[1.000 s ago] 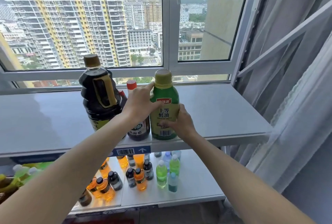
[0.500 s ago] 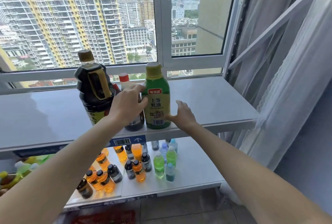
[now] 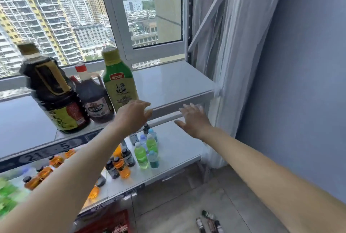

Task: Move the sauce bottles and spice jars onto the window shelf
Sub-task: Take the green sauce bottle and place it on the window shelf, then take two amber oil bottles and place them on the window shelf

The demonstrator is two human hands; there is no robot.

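Green bottle point(image 3: 119, 81) stands free; left hand point(image 3: 133, 115) and right hand point(image 3: 192, 118) reach forward, fingers spread, empty

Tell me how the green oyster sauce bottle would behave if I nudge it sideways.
The green oyster sauce bottle is tall with a narrow base, so it probably tips rather than slides. It looks full, likely heavy. Standing near the window shelf front edge, it could topple off.

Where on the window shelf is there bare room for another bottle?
The window shelf is bare from the green bottle right to the curtain, and left of the big dark bottle. The three bottles, with the red-capped one between, crowd the front edge.
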